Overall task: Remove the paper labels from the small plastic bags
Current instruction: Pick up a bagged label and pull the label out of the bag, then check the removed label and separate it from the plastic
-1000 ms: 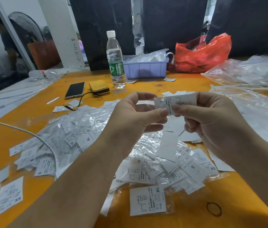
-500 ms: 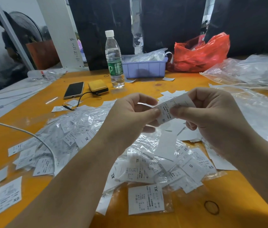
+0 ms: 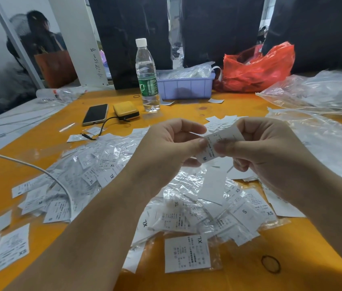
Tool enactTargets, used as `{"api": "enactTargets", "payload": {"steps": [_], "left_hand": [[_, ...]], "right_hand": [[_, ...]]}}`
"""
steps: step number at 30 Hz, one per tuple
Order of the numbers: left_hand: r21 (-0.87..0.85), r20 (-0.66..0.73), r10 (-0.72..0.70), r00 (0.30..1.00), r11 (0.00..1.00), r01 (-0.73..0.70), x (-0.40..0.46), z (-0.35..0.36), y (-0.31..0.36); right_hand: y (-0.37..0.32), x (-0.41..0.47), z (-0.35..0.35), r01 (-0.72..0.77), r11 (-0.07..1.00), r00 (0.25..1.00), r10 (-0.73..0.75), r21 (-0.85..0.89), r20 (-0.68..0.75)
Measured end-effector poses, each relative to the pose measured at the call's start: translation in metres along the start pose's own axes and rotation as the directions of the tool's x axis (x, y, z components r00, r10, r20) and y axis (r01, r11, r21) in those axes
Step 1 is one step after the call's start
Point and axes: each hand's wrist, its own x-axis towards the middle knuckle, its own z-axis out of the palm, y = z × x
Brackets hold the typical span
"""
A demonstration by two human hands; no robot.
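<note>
Pinching one label (image 3: 218,143): left hand (image 3: 172,143), right hand (image 3: 264,148).

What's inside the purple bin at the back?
The purple bin holds crumpled clear plastic bags heaped above its rim, some with white paper showing. Anything beneath them is covered.

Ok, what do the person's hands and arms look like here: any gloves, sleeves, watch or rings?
Both are bare. The left hand and right hand wear no gloves, and no rings show on the fingers in view. Both forearms are uncovered from the wrist down to the frame edge: no sleeves, watch, bracelet or markings show. The nails are short and unpainted.
</note>
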Motion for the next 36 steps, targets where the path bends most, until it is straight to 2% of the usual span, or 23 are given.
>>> {"api": "enactTargets", "payload": {"steps": [5, 11, 18, 21, 25, 29, 33, 36], "left_hand": [[-0.065, -0.031, -0.04, 0.999, 0.997, 0.038, 0.001, 0.002, -0.001], [-0.096, -0.003, -0.041, 0.999, 0.995, 0.04, 0.001, 0.006, -0.003], [-0.111, -0.024, -0.051, 0.998, 0.993, 0.048, 0.001, 0.0, 0.0], [-0.134, -0.033, -0.053, 0.998, 0.99, 0.048, 0.002, 0.0, 0.001], [-0.201, -0.122, -0.003, 0.993, 0.979, -0.021, 0.001, 0.008, -0.002], [-0.377, -0.178, -0.042, 0.983, 0.926, -0.029, 0.002, 0.017, -0.008], [-0.566, -0.162, -0.117, 0.98, 0.824, 0.005, 0.002, 0.027, -0.013], [-0.48, -0.138, -0.179, 0.974, 0.872, 0.092, 0.002, 0.026, -0.013]], "right_hand": [[-0.003, 0.001, -0.002, -0.013, 1.0, 1.0, 0.013, 0.008, -0.014], [0.002, 0.0, 0.001, -0.028, 1.0, 1.0, 0.028, 0.011, -0.011], [0.006, 0.004, -0.004, -0.124, 0.991, 0.986, 0.118, 0.047, 0.122], [0.008, 0.003, -0.002, -0.081, 0.997, 0.996, 0.081, -0.006, 0.04], [0.011, -0.002, 0.007, -0.011, 1.0, 0.993, 0.014, 0.029, -0.114], [0.014, -0.004, 0.015, -0.023, 0.994, 0.987, 0.039, 0.104, -0.158], [0.016, -0.001, 0.016, -0.118, 0.967, 0.985, 0.142, 0.225, -0.094], [0.011, 0.004, 0.008, -0.239, 0.952, 0.971, 0.237, 0.192, 0.036]]}}
